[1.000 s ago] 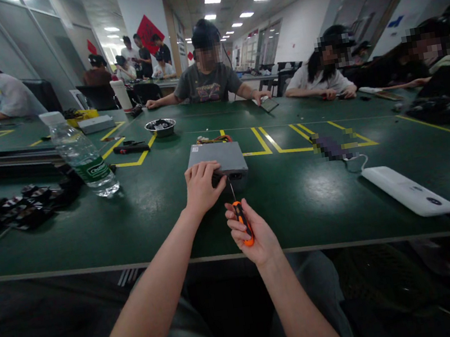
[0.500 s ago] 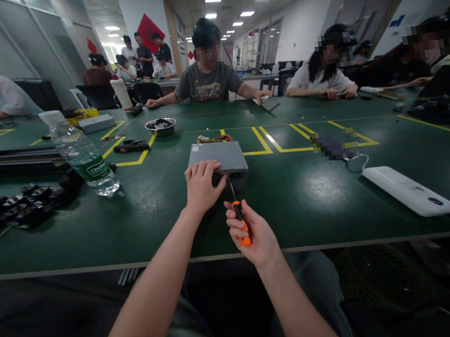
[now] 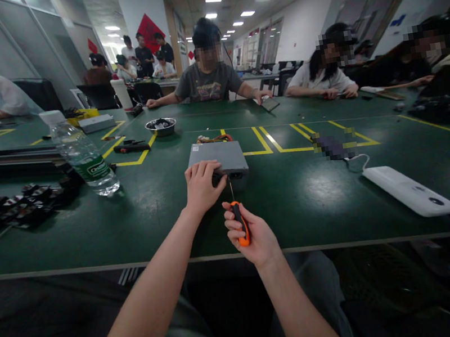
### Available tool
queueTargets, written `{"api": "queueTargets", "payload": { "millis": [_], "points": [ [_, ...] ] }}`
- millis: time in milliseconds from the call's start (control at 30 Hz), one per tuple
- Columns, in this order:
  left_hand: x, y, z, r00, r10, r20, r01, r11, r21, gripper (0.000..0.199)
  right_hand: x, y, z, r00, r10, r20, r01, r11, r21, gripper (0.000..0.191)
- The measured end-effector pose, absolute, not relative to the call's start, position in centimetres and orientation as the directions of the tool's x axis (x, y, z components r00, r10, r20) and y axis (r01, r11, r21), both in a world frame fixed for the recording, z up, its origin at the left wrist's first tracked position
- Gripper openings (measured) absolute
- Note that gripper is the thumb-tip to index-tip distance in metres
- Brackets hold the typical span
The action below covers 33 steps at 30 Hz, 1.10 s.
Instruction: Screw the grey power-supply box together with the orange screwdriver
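A grey metal box (image 3: 225, 156) with coloured cables (image 3: 214, 139) at its far side rests on the green table. My left hand (image 3: 203, 186) lies over its near left corner, fingers on the top and thumb at the near face, gripping it. In my right hand (image 3: 255, 235) is a screwdriver (image 3: 240, 223) with an orange and black handle. Its thin shaft points away from me, and the tip meets the near face of the box beside my left thumb. The exact contact point is too small to make out.
A water bottle (image 3: 86, 156) stands left of the box, near a pile of black parts (image 3: 26, 207). Beyond are a metal bowl (image 3: 161, 126) and a black tool (image 3: 131, 147). A white device (image 3: 410, 190) lies right. A person (image 3: 210, 74) sits opposite.
The screwdriver handle and the fingers of my right hand have turned and shifted slightly left. My left hand and the box look unmoved.
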State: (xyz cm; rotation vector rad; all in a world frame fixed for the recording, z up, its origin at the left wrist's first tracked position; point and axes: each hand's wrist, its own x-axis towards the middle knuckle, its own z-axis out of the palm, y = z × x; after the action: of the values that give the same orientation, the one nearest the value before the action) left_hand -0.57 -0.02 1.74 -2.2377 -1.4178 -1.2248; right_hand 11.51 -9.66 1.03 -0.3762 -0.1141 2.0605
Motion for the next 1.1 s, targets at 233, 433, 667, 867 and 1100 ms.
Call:
{"api": "queueTargets", "payload": {
  "millis": [233,433,667,867,1100],
  "points": [
    [-0.6,0.0,1.7,0.184,0.636,0.749,0.830,-0.509,0.228,0.023,11.4,-9.7,1.0,-0.408,0.878,-0.249,-0.867,-0.459,-0.197,0.024],
    [-0.6,0.0,1.8,0.189,0.634,0.750,0.826,-0.515,0.227,0.023,11.3,-10.0,1.3,-0.462,0.849,-0.255,-0.848,-0.507,-0.154,0.032],
    [-0.6,0.0,1.7,0.188,0.632,0.752,0.828,-0.513,0.225,0.023,10.3,-10.2,2.2,-0.377,0.849,-0.370,-0.873,-0.459,-0.165,0.025],
    [-0.6,0.0,1.7,0.187,0.638,0.747,0.829,-0.511,0.229,0.023,10.4,-10.5,3.0,-0.394,0.839,-0.376,-0.892,-0.448,-0.064,0.026],
    [-0.6,0.1,1.6,0.181,0.636,0.750,0.830,-0.509,0.231,0.024,10.2,-10.4,2.8,-0.368,0.844,-0.390,-0.872,-0.459,-0.169,0.028]
  ]
}}
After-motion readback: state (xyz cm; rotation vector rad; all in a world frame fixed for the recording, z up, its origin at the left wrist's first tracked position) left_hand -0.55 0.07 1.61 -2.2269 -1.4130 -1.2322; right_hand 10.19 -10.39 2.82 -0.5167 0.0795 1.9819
